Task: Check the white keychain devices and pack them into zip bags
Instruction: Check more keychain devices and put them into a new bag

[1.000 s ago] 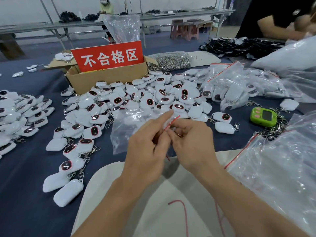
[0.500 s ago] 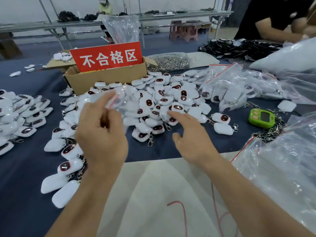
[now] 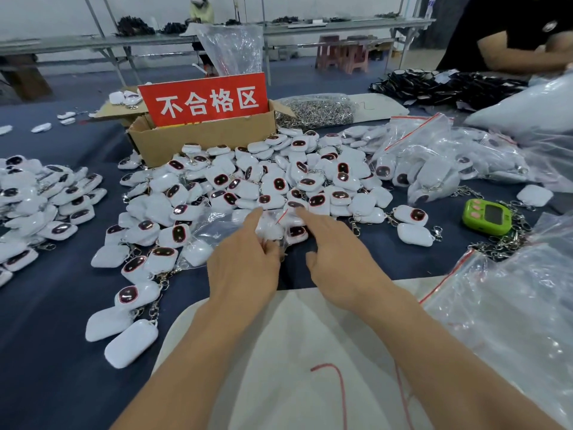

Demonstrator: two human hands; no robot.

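L hand (image 3: 245,259) pinches a clear zip bag (image 3: 269,226) w/ red strip at near edge of the white keychain device pile (image 3: 263,178), centre of blue table (image 3: 46,336). R hand (image 3: 338,252) fingers spread, index touching bag. Packed bags (image 3: 434,159) far right; cardboard box (image 3: 201,141) behind pile.

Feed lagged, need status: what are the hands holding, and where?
Left hand pinches a clear zip bag near its red-striped mouth; right hand is open, holding nothing.
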